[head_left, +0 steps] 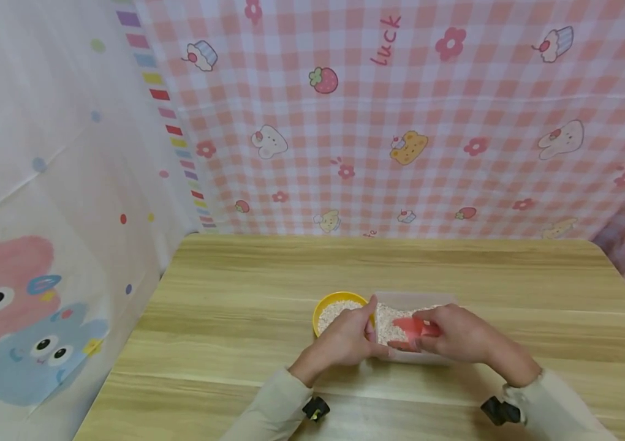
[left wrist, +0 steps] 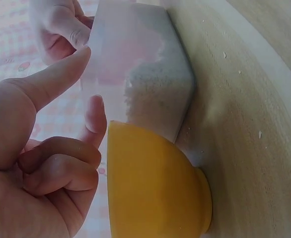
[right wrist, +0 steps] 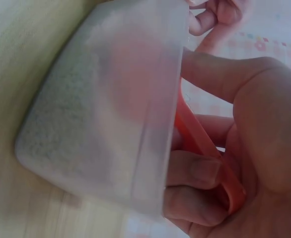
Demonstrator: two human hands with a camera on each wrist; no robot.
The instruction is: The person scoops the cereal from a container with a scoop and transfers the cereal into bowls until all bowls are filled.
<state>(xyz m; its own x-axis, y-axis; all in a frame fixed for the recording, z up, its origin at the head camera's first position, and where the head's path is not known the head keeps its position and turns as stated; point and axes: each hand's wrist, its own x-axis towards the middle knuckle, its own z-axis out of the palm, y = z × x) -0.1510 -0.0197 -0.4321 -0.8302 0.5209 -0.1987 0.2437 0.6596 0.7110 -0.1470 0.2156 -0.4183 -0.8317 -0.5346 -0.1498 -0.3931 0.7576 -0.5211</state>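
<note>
A clear plastic container (head_left: pixel 420 358) holding pale grain sits on the wooden table (head_left: pixel 235 288). Against its left side stands a yellow bowl (head_left: pixel 323 304) with the same grain in it. My left hand (head_left: pixel 369 321) pinches the container's left wall between thumb and forefinger. In the left wrist view the left hand (left wrist: pixel 88 84) meets the container (left wrist: pixel 145 64) just above the bowl (left wrist: pixel 155 188). My right hand (head_left: pixel 425 331) grips a red scoop (head_left: pixel 413 329) whose head is down in the grain. The right wrist view shows the right hand (right wrist: pixel 200 163) curled round the scoop's handle (right wrist: pixel 205 148) beside the container (right wrist: pixel 110 109).
A pink checked cloth (head_left: pixel 401 122) hangs behind the table, and a white cartoon-print cloth (head_left: pixel 42 214) hangs on the left. The table's left edge (head_left: pixel 125 349) drops away near that cloth. A few stray grains (left wrist: pixel 259 134) lie on the wood by the container.
</note>
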